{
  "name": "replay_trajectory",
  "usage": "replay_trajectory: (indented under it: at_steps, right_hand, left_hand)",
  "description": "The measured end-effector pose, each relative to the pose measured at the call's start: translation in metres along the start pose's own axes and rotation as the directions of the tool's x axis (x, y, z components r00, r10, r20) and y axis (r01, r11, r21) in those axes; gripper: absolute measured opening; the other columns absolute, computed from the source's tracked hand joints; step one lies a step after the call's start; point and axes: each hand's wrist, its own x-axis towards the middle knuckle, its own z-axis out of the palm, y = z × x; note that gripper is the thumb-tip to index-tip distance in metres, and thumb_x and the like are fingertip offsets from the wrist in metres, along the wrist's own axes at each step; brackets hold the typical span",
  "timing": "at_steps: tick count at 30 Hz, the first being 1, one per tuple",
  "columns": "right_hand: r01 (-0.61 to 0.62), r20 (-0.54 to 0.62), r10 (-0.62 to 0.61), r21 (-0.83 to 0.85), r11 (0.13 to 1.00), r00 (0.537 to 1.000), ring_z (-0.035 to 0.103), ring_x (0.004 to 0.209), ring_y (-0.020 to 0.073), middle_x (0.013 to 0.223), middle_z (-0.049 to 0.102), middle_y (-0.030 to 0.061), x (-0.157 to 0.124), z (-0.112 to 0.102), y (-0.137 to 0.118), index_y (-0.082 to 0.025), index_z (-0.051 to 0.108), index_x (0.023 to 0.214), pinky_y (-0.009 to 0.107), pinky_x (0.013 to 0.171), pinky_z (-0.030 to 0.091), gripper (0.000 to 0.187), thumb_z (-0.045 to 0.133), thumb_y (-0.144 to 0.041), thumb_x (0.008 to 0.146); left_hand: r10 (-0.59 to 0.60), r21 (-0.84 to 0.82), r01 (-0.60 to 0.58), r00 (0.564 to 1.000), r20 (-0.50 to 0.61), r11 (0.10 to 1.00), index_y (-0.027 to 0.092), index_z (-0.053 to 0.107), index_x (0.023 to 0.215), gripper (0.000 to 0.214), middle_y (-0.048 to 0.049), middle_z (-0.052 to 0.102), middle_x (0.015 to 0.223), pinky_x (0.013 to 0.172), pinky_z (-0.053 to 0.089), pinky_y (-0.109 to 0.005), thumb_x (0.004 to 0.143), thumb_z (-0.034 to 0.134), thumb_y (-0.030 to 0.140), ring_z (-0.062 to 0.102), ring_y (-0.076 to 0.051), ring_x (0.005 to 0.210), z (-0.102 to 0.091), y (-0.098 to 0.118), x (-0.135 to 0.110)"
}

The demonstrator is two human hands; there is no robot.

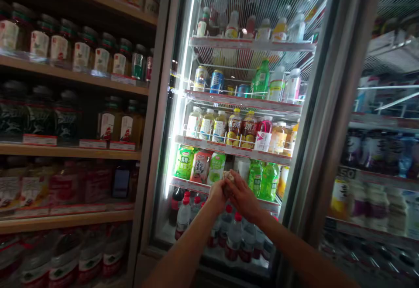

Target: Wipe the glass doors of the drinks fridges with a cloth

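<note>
Two hands, one crumpled cloth (pixel 228 175), and a whole lit drinks fridge (pixel 159 104) behind them. At least I'd call it a cloth: it's a small, pale, blotchy wad and too blurry to swear to. It's pinched up between both hands, in front of the shelf with the big green plum drink bottles (pixel 185 162); can't tell if it's touching anything there.

The right hand (pixel 242 194) has its fingers bent over the wad, no real gap showing. The left hand (pixel 217 195) looks closed around it from the other side, though its fingertips are mostly hidden. My guess is they're bunching it two-handed because something that floppy won't keep its shape in one. Both arms reach well forward, probably just because the shelf is set back.

As for the stock, the yellow-capped iced tea bottles (pixel 234 126) stand upright behind a wire rail, presumably so they don't tip off the front. The red-capped bottles (pixel 234 235) crowd the bottom, maybe because heavy stuff is safest low down. Labels mostly face out, I'd say for shoppers, and price strips (pixel 193 186) run along the shelf edges under the drinks they'd go with.
</note>
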Motion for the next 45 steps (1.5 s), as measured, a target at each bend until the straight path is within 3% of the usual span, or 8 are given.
replay_trajectory:
  at_steps: [3,7,12,16,24,30,38,45]
  right_hand:
    - [0.117,0.023,-0.115,-0.09,0.989,0.993,0.055,0.107,0.0194,0.12,0.056,0.0112,0.041,-0.013,0.027,-0.019,0.059,0.115,0.034,0.086,0.052,0.031,0.045,-0.016,0.088]
    - [-0.097,-0.188,0.055,-0.223,0.97,0.981,0.038,0.128,0.0275,0.136,0.045,0.0091,0.115,-0.034,0.082,-0.022,0.056,0.122,0.049,0.104,0.037,0.037,0.042,-0.015,0.088]
    - [0.037,-0.055,-0.06,-0.344,0.938,0.997,0.029,0.135,0.0218,0.138,0.046,0.0054,0.046,-0.007,0.067,-0.024,0.05,0.129,0.046,0.109,0.031,0.045,0.042,-0.011,0.086]
    - [0.266,0.187,-0.21,-0.37,0.89,0.96,0.032,0.134,0.0192,0.137,0.048,0.0031,-0.048,0.005,0.036,-0.024,0.052,0.126,0.043,0.112,0.024,0.044,0.045,-0.009,0.085]
    - [-0.231,-0.229,0.12,-0.557,0.798,0.966,0.025,0.138,0.0227,0.14,0.044,0.007,-0.019,-0.044,0.098,-0.024,0.054,0.125,0.048,0.11,0.023,0.042,0.043,-0.011,0.087]
    - [-0.112,0.081,0.172,-0.487,0.866,0.982,0.029,0.136,0.0203,0.138,0.047,0.0056,-0.169,-0.021,0.03,-0.023,0.05,0.129,0.043,0.111,0.024,0.053,0.041,-0.006,0.079]
    - [-0.396,-0.277,0.285,-0.589,0.704,0.918,0.027,0.136,0.0275,0.144,0.037,0.0126,-0.074,-0.058,0.109,-0.019,0.048,0.131,0.05,0.106,0.03,0.049,0.043,-0.01,0.083]
    - [-0.192,-0.001,0.231,-0.558,0.807,0.973,0.027,0.137,0.0214,0.141,0.042,0.009,-0.172,-0.032,0.045,-0.022,0.043,0.134,0.044,0.11,0.027,0.053,0.037,-0.007,0.084]
  left_hand:
    - [0.11,0.225,-0.093,0.992,-0.064,0.97,0.015,0.064,0.076,0.019,-0.0048,0.068,0.078,0.078,0.05,-0.034,0.06,0.054,0.017,0.064,-0.018,0.079,-0.024,0.024,0.001]
    - [0.372,0.518,-0.276,0.924,-0.09,0.81,0.02,0.062,0.106,0.045,-0.0041,0.049,0.136,0.111,0.025,-0.04,0.064,0.051,0.009,0.034,-0.021,0.132,-0.056,0.059,0.006]
    - [0.509,0.932,-0.303,0.781,0.361,-0.198,0.016,0.049,0.128,0.058,-0.0092,0.03,0.148,0.112,0.022,-0.049,0.071,0.046,0.006,0.022,-0.026,0.139,-0.095,0.042,0.0]
    - [0.365,0.761,-0.326,0.728,0.58,-0.561,0.018,0.044,0.133,0.061,-0.0082,0.032,0.147,0.111,0.026,-0.046,0.072,0.043,0.006,0.026,-0.024,0.137,-0.109,0.003,-0.008]
    - [0.374,0.803,-0.316,0.758,0.534,-0.505,0.019,0.04,0.136,0.065,-0.0104,0.024,0.151,0.108,0.029,-0.047,0.073,0.048,0.008,0.016,-0.027,0.14,-0.091,-0.028,-0.011]
    - [0.379,0.811,-0.32,0.759,0.529,-0.491,0.017,0.035,0.138,0.067,-0.0132,0.018,0.152,0.106,0.033,-0.046,0.073,0.047,0.008,0.009,-0.027,0.141,-0.09,-0.034,-0.012]
    - [0.406,0.816,-0.269,0.761,0.506,-0.512,0.016,0.032,0.14,0.07,-0.0146,0.017,0.152,0.107,0.029,-0.052,0.071,0.048,0.009,0.005,-0.029,0.141,-0.09,-0.043,-0.007]
    - [0.382,0.803,-0.3,0.758,0.528,-0.514,0.019,0.033,0.14,0.072,-0.0114,0.017,0.152,0.109,0.029,-0.048,0.07,0.047,0.008,0.006,-0.027,0.141,-0.092,-0.039,-0.008]
